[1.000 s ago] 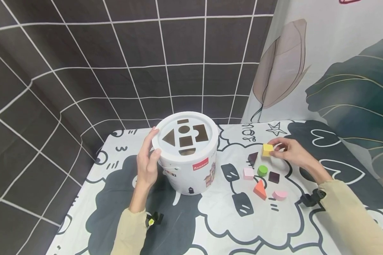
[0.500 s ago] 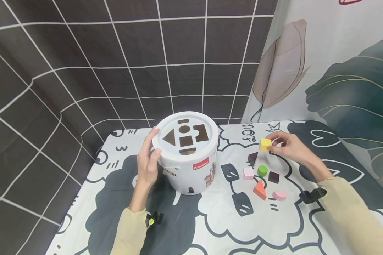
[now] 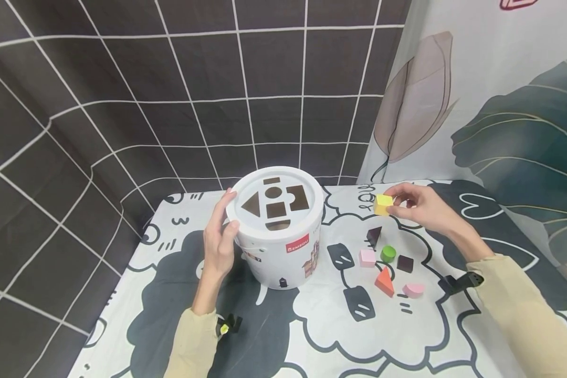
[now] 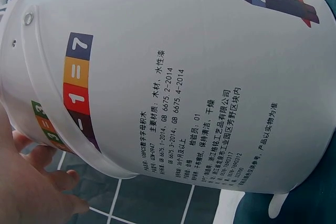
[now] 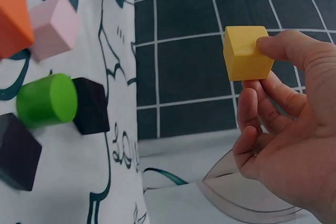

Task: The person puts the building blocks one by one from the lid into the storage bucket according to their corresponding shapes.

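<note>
A yellow cube block (image 3: pixel 383 204) is pinched between the thumb and fingers of my right hand (image 3: pixel 422 210), raised above the cloth. In the right wrist view the thumb lies on one face of the cube. My left hand (image 3: pixel 219 244) rests against the left side of a white bucket (image 3: pixel 269 252), fingertips and thumb at the lid's rim. The bucket's lid (image 3: pixel 238 212) has several cut-out holes: a triangle, a circle, a square, a half-round and others. The left wrist view shows the printed bucket wall (image 4: pixel 210 77) beside the fingers.
Right of the bucket lie a pink block (image 3: pixel 367 258), a green cylinder (image 3: pixel 388 254), an orange triangle (image 3: pixel 385 282), a pink half-round block (image 3: pixel 413 290) and dark blocks, one of them a cube (image 3: pixel 405 263). A dark grid cloth (image 3: pixel 184 79) hangs behind.
My right hand has moved left and away from me with the yellow cube, lifting it off the group of blocks. The left hand and the bucket have stayed in place.
</note>
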The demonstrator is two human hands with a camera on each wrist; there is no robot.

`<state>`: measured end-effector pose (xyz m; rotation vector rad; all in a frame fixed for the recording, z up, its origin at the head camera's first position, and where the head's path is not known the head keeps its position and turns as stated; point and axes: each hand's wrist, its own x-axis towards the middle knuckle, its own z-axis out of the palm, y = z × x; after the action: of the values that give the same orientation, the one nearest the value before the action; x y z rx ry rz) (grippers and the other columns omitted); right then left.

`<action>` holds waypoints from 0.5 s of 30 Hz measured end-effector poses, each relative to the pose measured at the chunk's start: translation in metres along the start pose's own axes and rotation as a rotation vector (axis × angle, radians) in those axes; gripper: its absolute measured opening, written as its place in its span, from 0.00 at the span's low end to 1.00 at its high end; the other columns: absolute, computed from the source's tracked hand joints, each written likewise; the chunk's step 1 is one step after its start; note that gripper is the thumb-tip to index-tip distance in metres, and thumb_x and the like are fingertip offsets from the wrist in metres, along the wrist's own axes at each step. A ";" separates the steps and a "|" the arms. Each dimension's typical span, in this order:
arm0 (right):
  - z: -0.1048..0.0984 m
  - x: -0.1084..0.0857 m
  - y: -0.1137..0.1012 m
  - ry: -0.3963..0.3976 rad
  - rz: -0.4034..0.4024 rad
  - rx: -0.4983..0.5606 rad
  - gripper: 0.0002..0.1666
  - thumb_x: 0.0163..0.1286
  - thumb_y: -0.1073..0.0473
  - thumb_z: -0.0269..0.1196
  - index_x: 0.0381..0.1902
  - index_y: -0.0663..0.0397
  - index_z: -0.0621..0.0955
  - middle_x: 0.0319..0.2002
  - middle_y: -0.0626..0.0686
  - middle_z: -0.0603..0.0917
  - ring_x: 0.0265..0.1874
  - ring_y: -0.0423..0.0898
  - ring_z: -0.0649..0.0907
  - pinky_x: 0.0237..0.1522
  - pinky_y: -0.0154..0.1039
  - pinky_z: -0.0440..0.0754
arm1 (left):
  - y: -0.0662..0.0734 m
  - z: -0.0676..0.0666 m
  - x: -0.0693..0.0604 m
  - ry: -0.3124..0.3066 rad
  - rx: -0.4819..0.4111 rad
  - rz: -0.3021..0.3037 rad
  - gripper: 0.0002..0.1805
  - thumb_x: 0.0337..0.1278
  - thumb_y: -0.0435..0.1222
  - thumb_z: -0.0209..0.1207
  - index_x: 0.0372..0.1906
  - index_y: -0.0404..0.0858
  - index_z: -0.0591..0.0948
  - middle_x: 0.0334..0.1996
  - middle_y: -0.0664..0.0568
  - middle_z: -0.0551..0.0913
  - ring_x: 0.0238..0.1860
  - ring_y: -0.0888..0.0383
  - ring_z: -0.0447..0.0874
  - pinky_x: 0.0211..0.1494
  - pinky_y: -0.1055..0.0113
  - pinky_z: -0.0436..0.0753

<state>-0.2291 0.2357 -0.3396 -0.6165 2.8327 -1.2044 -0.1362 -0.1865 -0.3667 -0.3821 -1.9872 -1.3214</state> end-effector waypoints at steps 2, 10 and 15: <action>-0.001 0.001 -0.004 0.003 -0.008 0.002 0.23 0.64 0.62 0.69 0.55 0.64 0.79 0.40 0.57 0.81 0.36 0.51 0.75 0.33 0.34 0.70 | 0.000 0.000 0.000 -0.002 0.006 -0.004 0.32 0.59 0.44 0.47 0.67 0.34 0.74 0.69 0.44 0.71 0.71 0.48 0.67 0.71 0.48 0.63; -0.003 0.007 -0.020 -0.009 -0.038 0.018 0.22 0.65 0.62 0.68 0.56 0.63 0.79 0.41 0.57 0.81 0.39 0.51 0.77 0.35 0.35 0.71 | -0.002 0.000 -0.001 -0.004 0.004 -0.007 0.32 0.59 0.44 0.47 0.67 0.34 0.74 0.69 0.43 0.71 0.71 0.48 0.67 0.71 0.47 0.62; -0.004 0.011 -0.033 0.000 -0.099 0.045 0.21 0.64 0.63 0.69 0.54 0.62 0.80 0.40 0.55 0.82 0.37 0.48 0.77 0.34 0.35 0.70 | -0.002 0.001 -0.001 -0.005 0.009 -0.009 0.32 0.59 0.44 0.47 0.68 0.34 0.74 0.70 0.44 0.71 0.71 0.49 0.66 0.71 0.47 0.62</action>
<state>-0.2281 0.2139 -0.3122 -0.7618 2.7977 -1.2780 -0.1369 -0.1867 -0.3687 -0.3734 -2.0002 -1.3177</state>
